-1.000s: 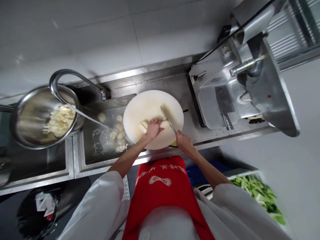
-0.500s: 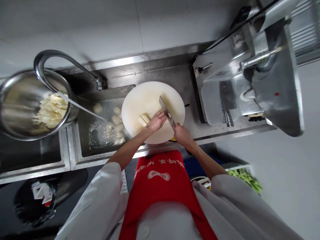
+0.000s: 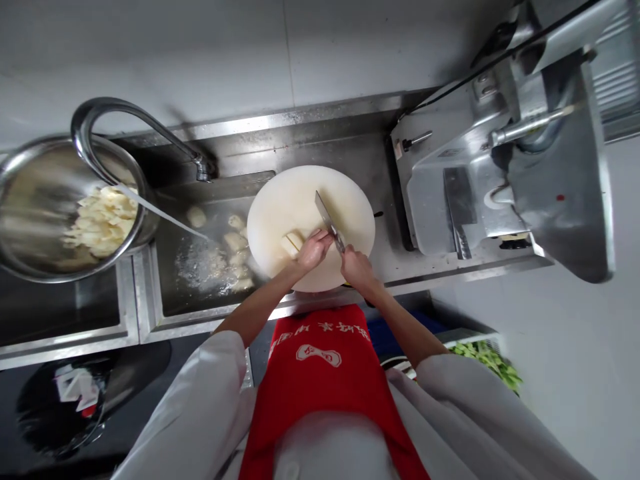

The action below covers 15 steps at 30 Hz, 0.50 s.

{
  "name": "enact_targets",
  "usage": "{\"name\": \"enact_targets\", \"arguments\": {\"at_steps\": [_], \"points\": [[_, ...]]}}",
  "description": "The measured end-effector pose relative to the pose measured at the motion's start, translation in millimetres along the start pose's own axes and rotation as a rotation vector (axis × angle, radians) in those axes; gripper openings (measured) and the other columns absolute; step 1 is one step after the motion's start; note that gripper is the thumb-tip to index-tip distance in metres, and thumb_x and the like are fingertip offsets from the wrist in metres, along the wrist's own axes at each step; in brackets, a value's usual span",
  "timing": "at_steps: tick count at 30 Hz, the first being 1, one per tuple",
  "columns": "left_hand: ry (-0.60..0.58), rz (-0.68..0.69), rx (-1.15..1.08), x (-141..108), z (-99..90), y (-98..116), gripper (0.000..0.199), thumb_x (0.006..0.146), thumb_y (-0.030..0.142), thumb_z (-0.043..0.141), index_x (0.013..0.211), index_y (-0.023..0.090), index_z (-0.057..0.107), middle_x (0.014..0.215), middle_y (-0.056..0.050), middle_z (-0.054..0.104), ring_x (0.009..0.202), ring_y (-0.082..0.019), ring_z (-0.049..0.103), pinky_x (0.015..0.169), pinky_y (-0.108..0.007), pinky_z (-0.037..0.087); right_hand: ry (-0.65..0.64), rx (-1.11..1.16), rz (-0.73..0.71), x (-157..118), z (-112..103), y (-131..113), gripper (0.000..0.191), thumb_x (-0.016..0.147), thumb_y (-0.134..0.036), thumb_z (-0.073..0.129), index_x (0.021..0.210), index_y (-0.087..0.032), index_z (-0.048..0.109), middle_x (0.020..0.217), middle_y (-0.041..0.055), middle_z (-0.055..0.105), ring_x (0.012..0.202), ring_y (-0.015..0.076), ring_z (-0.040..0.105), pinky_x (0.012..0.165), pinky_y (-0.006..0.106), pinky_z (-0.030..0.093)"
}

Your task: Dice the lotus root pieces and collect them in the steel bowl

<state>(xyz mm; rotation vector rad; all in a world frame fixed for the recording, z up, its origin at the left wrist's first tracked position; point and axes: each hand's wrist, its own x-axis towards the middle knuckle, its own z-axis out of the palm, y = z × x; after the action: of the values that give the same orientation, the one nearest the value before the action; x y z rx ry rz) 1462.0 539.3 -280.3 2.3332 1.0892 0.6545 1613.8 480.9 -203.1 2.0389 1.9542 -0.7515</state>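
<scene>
My right hand (image 3: 356, 265) is closed around the handle of a cleaver (image 3: 326, 213), whose blade points away from me over the round white cutting board (image 3: 277, 200). Close to the left side of the blade, my left hand (image 3: 313, 251) is closed, with its fingers bent down toward the board. Whatever lies under those fingers is hidden. Pale, peeled vegetable pieces (image 3: 292, 244) rest on the board just left of my left hand.
Water streams from a curved faucet (image 3: 135, 113) into the sink (image 3: 173, 267), where several pale peeled vegetables (image 3: 239, 257) lie. A steel bowl (image 3: 30, 200) holds cut pieces (image 3: 103, 220). On the right, a second cleaver (image 3: 459, 200) lies on a metal slicer (image 3: 425, 207); greens (image 3: 487, 363) sit below.
The cleaver and my right hand have shifted slightly left, closer to my left hand. My left hand stays near the blade. The whole view has shifted a little.
</scene>
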Motion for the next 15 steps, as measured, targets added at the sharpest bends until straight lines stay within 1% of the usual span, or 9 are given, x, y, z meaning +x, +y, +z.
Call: {"name": "enact_targets", "arguments": {"at_steps": [2,4,8,10,15], "points": [[0.002,-0.007,-0.003,-3.1,-3.1,-0.5,0.029,0.099,0.025,0.039,0.095,0.015,0.066,0.094,-0.007,0.061,0.092,-0.018,0.053,0.088,-0.033,0.047,0.016,-0.006,0.012,10.3,-0.4,-8.5,0.03,0.1,-0.023,0.027,0.116,-0.011,0.049,0.103,0.0179,0.066,0.099,0.0274,0.066,0.081,0.032,0.047],[-0.003,-0.025,0.009,-7.2,-6.0,-1.4,0.029,0.099,0.025,0.039,0.094,0.015,0.065,0.094,-0.007,0.06,0.092,-0.018,0.053,0.087,-0.032,0.048,0.034,-0.015,0.012,10.8,-3.1,-11.7,0.03,0.1,-0.023,0.027,0.115,-0.011,0.05,0.102,0.0177,0.066,0.098,0.0275,0.066,0.081,0.032,0.046],[-0.052,-0.029,0.068,-12.7,-6.3,-4.4,0.032,0.099,0.022,0.035,0.09,0.015,0.066,0.091,-0.007,0.059,0.093,-0.019,0.052,0.088,-0.034,0.047,0.04,-0.018,0.013,-9.1,-6.0,-8.6,0.029,0.1,-0.027,0.028,0.114,-0.013,0.049,0.095,0.0166,0.067,0.093,0.0283,0.067,0.079,0.033,0.047],[-0.072,-0.019,0.064,-13.0,-5.5,-5.8,0.032,0.099,0.021,0.035,0.092,0.016,0.066,0.092,-0.008,0.059,0.095,-0.02,0.052,0.089,-0.035,0.047,0.023,-0.008,0.004,-12.3,-3.6,-11.1,0.028,0.099,-0.027,0.029,0.113,-0.013,0.049,0.094,0.0168,0.067,0.092,0.0289,0.067,0.078,0.034,0.047],[-0.061,-0.036,0.001,-14.0,-10.3,-7.0,0.031,0.098,0.022,0.036,0.093,0.017,0.067,0.093,-0.008,0.06,0.093,-0.02,0.054,0.087,-0.035,0.048,0.027,0.024,0.003,12.6,2.9,-28.7,0.03,0.1,-0.022,0.025,0.117,-0.011,0.048,0.103,0.0178,0.067,0.1,0.0284,0.065,0.082,0.033,0.046]]}}
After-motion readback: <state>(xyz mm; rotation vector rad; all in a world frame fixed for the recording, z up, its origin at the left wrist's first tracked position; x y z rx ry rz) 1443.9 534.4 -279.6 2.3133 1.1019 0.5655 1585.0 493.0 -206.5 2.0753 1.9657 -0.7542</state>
